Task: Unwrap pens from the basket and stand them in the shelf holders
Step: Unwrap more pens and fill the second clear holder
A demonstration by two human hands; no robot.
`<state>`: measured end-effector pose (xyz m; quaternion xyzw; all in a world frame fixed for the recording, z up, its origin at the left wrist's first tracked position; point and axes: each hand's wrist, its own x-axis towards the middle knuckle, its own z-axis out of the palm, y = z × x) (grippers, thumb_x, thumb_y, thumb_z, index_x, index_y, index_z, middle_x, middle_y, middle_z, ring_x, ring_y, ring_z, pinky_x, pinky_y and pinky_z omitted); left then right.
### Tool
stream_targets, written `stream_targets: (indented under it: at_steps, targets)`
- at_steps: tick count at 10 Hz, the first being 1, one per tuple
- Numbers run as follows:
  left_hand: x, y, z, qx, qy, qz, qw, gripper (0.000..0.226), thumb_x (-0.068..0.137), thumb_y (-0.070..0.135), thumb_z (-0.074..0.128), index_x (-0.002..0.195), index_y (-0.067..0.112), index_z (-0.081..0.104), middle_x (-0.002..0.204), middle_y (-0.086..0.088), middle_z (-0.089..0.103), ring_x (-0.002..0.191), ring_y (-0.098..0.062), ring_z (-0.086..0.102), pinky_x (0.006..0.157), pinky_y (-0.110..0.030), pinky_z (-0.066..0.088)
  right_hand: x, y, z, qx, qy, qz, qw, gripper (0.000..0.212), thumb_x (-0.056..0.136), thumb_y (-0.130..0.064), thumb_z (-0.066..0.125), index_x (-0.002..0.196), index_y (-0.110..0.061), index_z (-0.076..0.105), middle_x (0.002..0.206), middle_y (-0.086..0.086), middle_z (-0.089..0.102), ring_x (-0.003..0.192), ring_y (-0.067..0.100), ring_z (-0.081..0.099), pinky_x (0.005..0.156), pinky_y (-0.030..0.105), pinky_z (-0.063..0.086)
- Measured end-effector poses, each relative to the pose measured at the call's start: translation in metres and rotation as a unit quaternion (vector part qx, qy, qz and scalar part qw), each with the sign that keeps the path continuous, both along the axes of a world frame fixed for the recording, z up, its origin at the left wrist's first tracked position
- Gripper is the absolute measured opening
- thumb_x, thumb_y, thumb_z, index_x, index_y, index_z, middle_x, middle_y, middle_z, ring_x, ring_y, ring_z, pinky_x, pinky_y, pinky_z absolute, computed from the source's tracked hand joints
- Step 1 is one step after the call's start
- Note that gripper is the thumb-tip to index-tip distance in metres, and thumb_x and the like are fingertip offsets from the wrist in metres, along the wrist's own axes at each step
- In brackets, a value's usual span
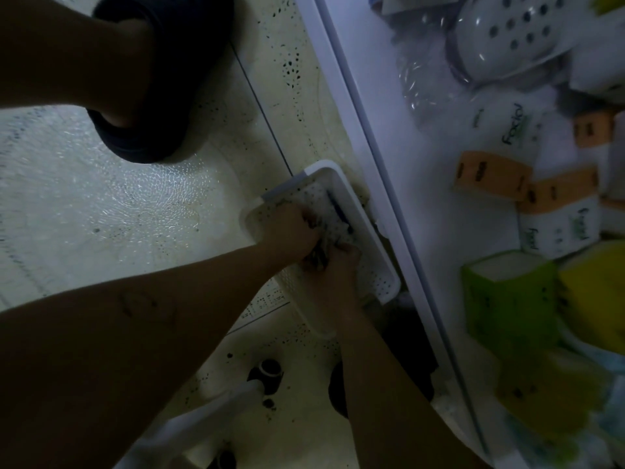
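While both hands sit inside basket (373, 245), left hand (291, 231) curls round dark wrapped bundle (318, 256); right hand (334, 269) grips same bundle from near side. Too dim to tell wrap from pen. Loose pen (339, 211) lies just far of hands. Basket on floor, against shelf edge (345, 96) at right. Best way: one hand holds firm, other peels, bundle kept over basket. Holders not made out.

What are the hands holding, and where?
The left hand and right hand both grip a small dark bundle in the white perforated plastic basket; exact hold too dim to tell.
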<state>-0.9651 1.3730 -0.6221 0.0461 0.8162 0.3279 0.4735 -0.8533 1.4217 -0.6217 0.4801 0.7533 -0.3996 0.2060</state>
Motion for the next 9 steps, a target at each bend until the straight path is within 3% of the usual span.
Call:
stream_targets:
  at_steps: [1, 2, 3, 4, 5, 6, 7, 8, 9]
  targets:
    - [-0.007, -0.001, 0.01, 0.007, 0.04, -0.015, 0.999, 0.024, 0.089, 0.023, 0.063, 0.089, 0.0, 0.07, 0.087, -0.015, 0.069, 0.077, -0.028, 0.067, 0.071, -0.042, 0.058, 0.01, 0.0, 0.008, -0.04, -0.015, -0.006, 0.999, 0.049, 0.088, -0.027, 0.062, 0.126, 0.0, 0.049, 0.126, 0.019, 0.052, 0.114, 0.031, 0.053, 0.085, 0.024, 0.047]
    - [-0.011, -0.005, 0.026, -0.004, 0.087, -0.094, 0.992, 0.03, 0.092, 0.03, 0.058, 0.087, 0.004, 0.071, 0.079, -0.01, 0.068, 0.071, -0.022, 0.063, 0.067, -0.034, 0.056, 0.021, -0.005, 0.03, -0.027, -0.018, 0.041, 0.999, 0.063, 0.083, -0.057, 0.053, 0.122, -0.008, 0.059, 0.133, 0.011, 0.05, 0.118, 0.023, 0.049, 0.098, 0.021, 0.039]
    - [-0.01, -0.008, 0.048, 0.005, 0.135, -0.174, 0.975, 0.028, 0.092, 0.031, 0.057, 0.087, 0.009, 0.072, 0.082, -0.006, 0.069, 0.07, -0.018, 0.06, 0.058, -0.025, 0.047, 0.026, -0.012, 0.057, 0.021, 0.011, 0.023, 0.999, 0.053, 0.085, -0.057, 0.056, 0.113, -0.012, 0.064, 0.129, 0.007, 0.048, 0.112, 0.018, 0.051, 0.1, 0.031, 0.046]
    - [-0.011, -0.007, 0.076, 0.039, 0.158, -0.182, 0.97, 0.023, 0.09, 0.03, 0.061, 0.087, 0.009, 0.071, 0.09, -0.007, 0.069, 0.074, -0.019, 0.062, 0.061, -0.027, 0.049, 0.03, -0.018, 0.089, 0.068, 0.033, -0.012, 0.997, 0.036, 0.089, -0.049, 0.056, 0.094, -0.017, 0.07, 0.118, 0.007, 0.054, 0.099, 0.017, 0.057, 0.089, 0.031, 0.051]
    - [-0.016, -0.002, 0.102, 0.08, 0.188, -0.193, 0.96, 0.02, 0.089, 0.029, 0.064, 0.084, 0.01, 0.07, 0.099, -0.001, 0.061, 0.077, -0.015, 0.06, 0.065, -0.023, 0.045, 0.03, -0.02, 0.121, 0.097, 0.07, -0.06, 0.991, 0.018, 0.091, -0.027, 0.063, 0.073, -0.032, 0.062, 0.106, 0.001, 0.052, 0.092, 0.015, 0.051, 0.078, 0.021, 0.042]
    - [-0.021, 0.008, 0.126, 0.127, 0.213, -0.163, 0.955, 0.017, 0.086, 0.026, 0.068, 0.077, 0.012, 0.063, 0.095, 0.001, 0.052, 0.079, -0.014, 0.056, 0.069, -0.021, 0.041, 0.033, -0.017, 0.141, 0.145, 0.09, -0.103, 0.98, 0.018, 0.09, -0.02, 0.064, 0.105, -0.014, 0.073, 0.113, -0.001, 0.057, 0.095, 0.012, 0.055, 0.081, 0.021, 0.044]
    - [-0.021, 0.015, 0.148, 0.149, 0.194, -0.149, 0.958, 0.018, 0.086, 0.021, 0.065, 0.073, 0.015, 0.054, 0.086, -0.001, 0.054, 0.074, -0.017, 0.056, 0.069, -0.03, 0.049, 0.033, -0.016, 0.159, 0.159, 0.119, -0.152, 0.968, 0.007, 0.089, -0.021, 0.065, 0.095, -0.025, 0.066, 0.105, 0.002, 0.065, 0.088, 0.019, 0.063, 0.076, 0.036, 0.055]
    - [-0.018, 0.014, 0.174, 0.191, 0.146, -0.156, 0.958, 0.017, 0.086, 0.018, 0.062, 0.078, 0.021, 0.047, 0.078, -0.006, 0.062, 0.067, -0.024, 0.064, 0.059, -0.045, 0.056, 0.033, -0.01, 0.183, 0.157, 0.159, -0.181, 0.958, 0.019, 0.087, -0.013, 0.068, 0.092, -0.023, 0.051, 0.09, -0.008, 0.061, 0.082, 0.011, 0.061, 0.071, 0.031, 0.053]
    - [-0.016, 0.01, 0.207, 0.239, 0.119, -0.161, 0.95, 0.023, 0.091, 0.015, 0.061, 0.107, 0.022, 0.046, 0.086, -0.004, 0.062, 0.066, -0.015, 0.067, 0.063, -0.042, 0.058, 0.03, -0.006, 0.216, 0.14, 0.199, -0.212, 0.947, 0.037, 0.085, -0.006, 0.066, 0.112, -0.019, 0.045, 0.087, -0.017, 0.052, 0.081, 0.011, 0.059, 0.07, 0.028, 0.049]
